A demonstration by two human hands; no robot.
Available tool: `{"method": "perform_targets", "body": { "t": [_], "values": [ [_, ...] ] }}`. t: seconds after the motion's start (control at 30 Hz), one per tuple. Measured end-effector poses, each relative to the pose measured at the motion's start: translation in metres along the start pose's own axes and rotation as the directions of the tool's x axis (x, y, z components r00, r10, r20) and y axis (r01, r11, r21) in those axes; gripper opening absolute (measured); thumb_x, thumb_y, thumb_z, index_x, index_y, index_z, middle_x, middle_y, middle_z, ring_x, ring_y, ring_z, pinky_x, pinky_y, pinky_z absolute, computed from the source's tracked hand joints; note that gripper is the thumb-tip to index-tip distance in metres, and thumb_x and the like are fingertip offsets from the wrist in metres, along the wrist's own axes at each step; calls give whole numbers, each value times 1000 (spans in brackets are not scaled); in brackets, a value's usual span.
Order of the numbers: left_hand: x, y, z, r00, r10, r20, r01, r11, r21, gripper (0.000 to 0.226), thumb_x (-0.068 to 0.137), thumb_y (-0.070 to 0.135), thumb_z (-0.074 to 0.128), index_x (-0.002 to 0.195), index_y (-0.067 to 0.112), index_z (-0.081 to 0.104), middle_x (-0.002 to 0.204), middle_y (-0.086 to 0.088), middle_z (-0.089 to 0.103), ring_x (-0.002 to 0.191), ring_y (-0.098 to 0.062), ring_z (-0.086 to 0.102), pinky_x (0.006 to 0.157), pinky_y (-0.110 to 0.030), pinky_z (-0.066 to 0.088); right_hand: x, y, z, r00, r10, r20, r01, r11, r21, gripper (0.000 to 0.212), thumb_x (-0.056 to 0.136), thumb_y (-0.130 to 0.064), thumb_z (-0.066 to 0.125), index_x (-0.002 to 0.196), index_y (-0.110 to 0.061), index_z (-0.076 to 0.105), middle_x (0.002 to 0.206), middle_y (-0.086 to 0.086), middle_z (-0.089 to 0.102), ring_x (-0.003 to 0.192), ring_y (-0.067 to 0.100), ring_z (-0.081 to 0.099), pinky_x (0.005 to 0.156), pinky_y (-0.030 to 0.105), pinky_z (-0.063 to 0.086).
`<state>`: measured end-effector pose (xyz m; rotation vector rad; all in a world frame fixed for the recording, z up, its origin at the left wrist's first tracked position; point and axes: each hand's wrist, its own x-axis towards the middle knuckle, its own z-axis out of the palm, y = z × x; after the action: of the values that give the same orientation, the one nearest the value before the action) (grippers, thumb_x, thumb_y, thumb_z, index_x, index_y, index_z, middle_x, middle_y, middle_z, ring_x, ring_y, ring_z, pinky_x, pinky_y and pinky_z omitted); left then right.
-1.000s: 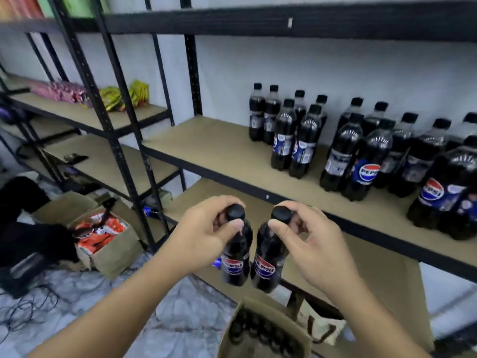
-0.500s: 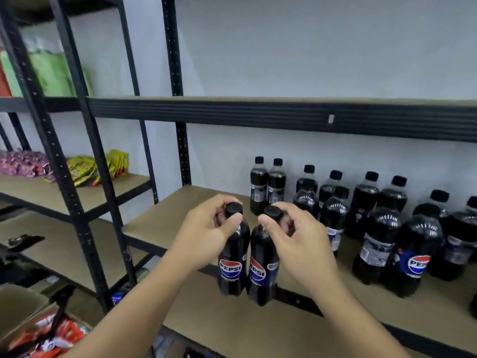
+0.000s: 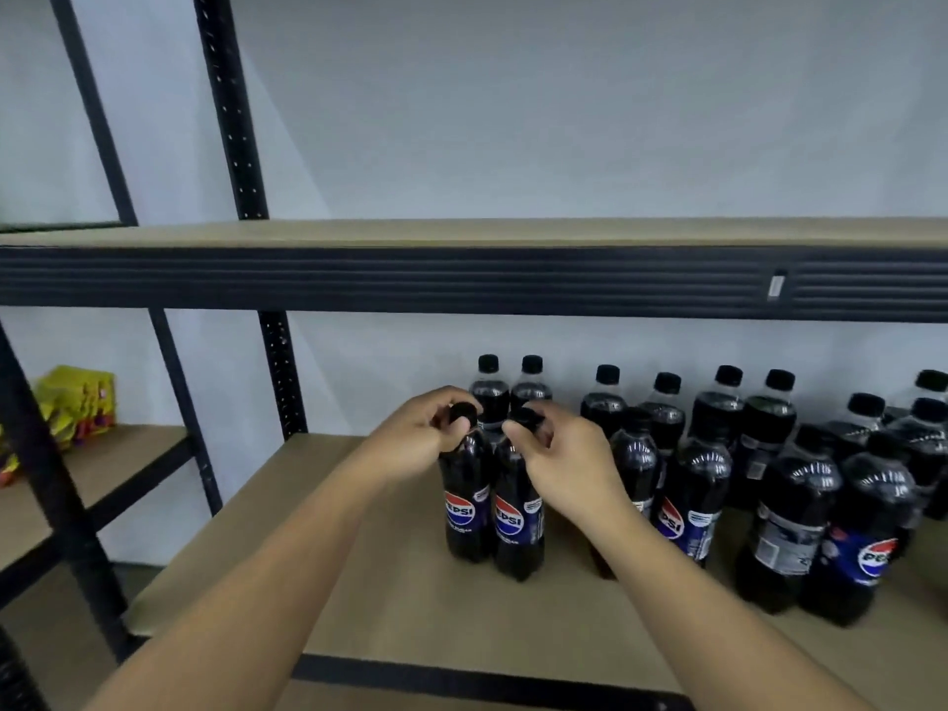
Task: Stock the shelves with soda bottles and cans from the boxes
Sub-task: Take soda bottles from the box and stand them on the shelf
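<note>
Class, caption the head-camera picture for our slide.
Left hand and right hand grip the caps of two Pepsi bottles at the shelf.

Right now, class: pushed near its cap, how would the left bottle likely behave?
Probably tips: the left bottle is tall and narrow, held only at the cap by the left hand. Likely heavy for its size: dark soda fills it to the shoulder. The right bottle beside it might block a fall.

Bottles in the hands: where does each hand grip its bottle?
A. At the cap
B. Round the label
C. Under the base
A: the left hand curls round the cap of the left bottle, and the right hand pinches the cap of the right bottle, with nothing covering either bottle lower down.
</note>
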<state>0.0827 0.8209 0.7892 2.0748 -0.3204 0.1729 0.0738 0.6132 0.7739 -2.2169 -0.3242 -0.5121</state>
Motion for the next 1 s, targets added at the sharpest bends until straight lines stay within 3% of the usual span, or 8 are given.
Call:
{"method": "perform_targets", "body": {
  "t": [0.1, 0.17, 0.27, 0.4, 0.5, 0.63, 0.83, 1.0],
  "values": [
    [20, -14, -5, 997, 34, 75, -33, 999, -13, 29, 103, 17, 58, 107, 44, 69, 108, 9, 71, 99, -11, 63, 90, -33, 49, 9, 8, 8, 999, -31, -23, 29, 998, -53, 35, 98, -47, 59, 122, -23, 67, 73, -13, 51, 66, 1, 51, 59, 14, 36],
    [28, -21, -5, 994, 49, 93, -45, 998, -48, 32, 104, 19, 56, 109, 47, 69, 118, 9, 69, 112, -14, 63, 100, -38, 50, 10, 13, 14, 996, -70, -50, 67, 997, -46, 41, 98, -49, 57, 129, -23, 65, 90, -11, 50, 79, 0, 51, 72, 10, 39],
    [33, -30, -1, 995, 80, 67, -79, 997, -17, 30, 106, 33, 52, 116, 58, 64, 125, 5, 60, 114, -17, 62, 102, -44, 52, 0, 23, 27, 998, -69, -17, 69, 998, 15, 44, 101, -54, 47, 136, -29, 58, 118, -7, 56, 113, 7, 54, 101, 27, 45],
    [20, -48, 14, 992, 119, 39, -115, 988, -99, 38, 100, 54, 54, 138, 58, 48, 129, 17, 60, 114, -7, 61, 97, -31, 53, -27, 40, 43, 997, -21, 77, 10, 990, 140, 64, 99, -60, 49, 155, -39, 28, 145, -21, 49, 129, -9, 47, 107, 18, 39],
    [1, -80, 34, 994, 86, 63, -76, 987, -139, 60, 88, 56, 70, 141, 43, 45, 125, 19, 66, 115, 4, 61, 99, -22, 50, -49, 63, 56, 992, 25, 122, -46, 984, 173, 72, 98, -42, 63, 157, -42, 21, 141, -35, 48, 128, -17, 45, 104, 9, 37],
    [-21, -128, 60, 996, -61, 68, 67, 994, -86, 69, 79, 53, 81, 136, 38, 43, 124, 20, 66, 112, 0, 63, 92, -28, 53, -75, 89, 71, 976, 113, 186, -137, 984, 118, 74, 96, -35, 68, 155, -43, 24, 141, -30, 51, 130, -15, 44, 110, 14, 37],
    [-29, -139, 69, 994, -108, 16, 108, 994, -19, 45, 94, 26, 73, 131, 30, 47, 118, 13, 66, 103, 9, 60, 83, -11, 46, -81, 98, 75, 968, 181, 174, -201, 974, 104, 70, 93, -43, 69, 153, -38, 34, 132, -24, 62, 121, -7, 55, 104, 21, 46],
    [-35, -140, 63, 990, -130, 61, 127, 991, 45, 47, 99, 23, 66, 137, 42, 47, 119, 18, 67, 104, 7, 61, 94, -22, 48, -82, 97, 71, 956, 169, 242, -197, 976, 96, 70, 96, -46, 64, 156, -41, 28, 131, -22, 62, 121, 5, 59, 98, 15, 44]
  ]
}}
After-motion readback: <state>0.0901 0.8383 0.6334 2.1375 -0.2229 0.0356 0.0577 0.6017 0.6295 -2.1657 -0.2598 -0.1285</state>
